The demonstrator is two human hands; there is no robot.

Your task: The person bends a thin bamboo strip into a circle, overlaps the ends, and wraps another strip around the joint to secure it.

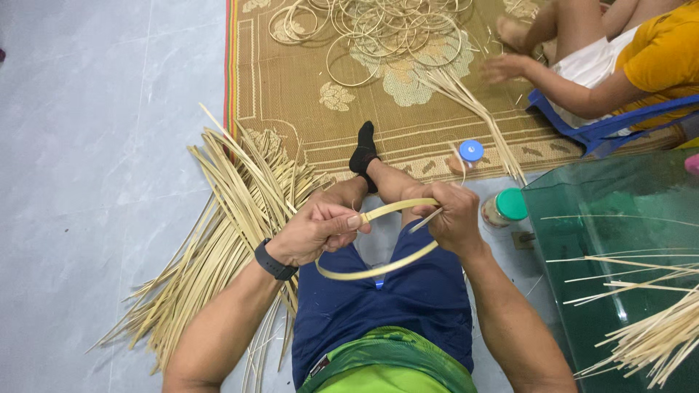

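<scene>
While both hands grip:
Bamboo strip (378, 240): bent into a loop between them.
Left hand (313, 231): closed on one end.
Right hand (453, 217): closed on the other end.

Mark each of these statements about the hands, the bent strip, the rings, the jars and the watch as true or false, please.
1. Both hands hold one bent strip. True: the left hand and the right hand grip it.
2. The watch is on the right wrist. False: it is on the left wrist.
3. Finished rings lie on the mat. True.
4. Both jars have blue lids. False: one jar has a blue lid, the other jar a green one.
5. The pile of strips lies on the glass table. False: it lies on the floor, at the left.
</scene>
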